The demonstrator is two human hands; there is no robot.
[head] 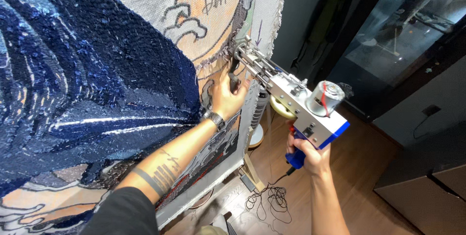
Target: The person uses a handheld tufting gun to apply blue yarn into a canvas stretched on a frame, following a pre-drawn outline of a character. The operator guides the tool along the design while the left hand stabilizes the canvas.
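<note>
A silver and blue tufting gun [296, 104] points its needle end at the stretched cloth [213, 16], near the cloth's right edge. My right hand [308, 155] is wrapped around the gun's blue rear grip. My left hand [227, 96] grips the black front handle just under the needle, close against the cloth. A large area of dark blue tufted yarn [92, 75] fills the left of the cloth. Beside the needle the bare cloth carries drawn outlines over orange and grey patches.
The cloth hangs on a wooden frame [250, 169] standing on a wooden floor. A black cord [269, 198] lies coiled on the floor below the gun. A white fan [257, 118] stands behind the frame. Dark glass panels [403, 36] and a dark cabinet [427, 186] are on the right.
</note>
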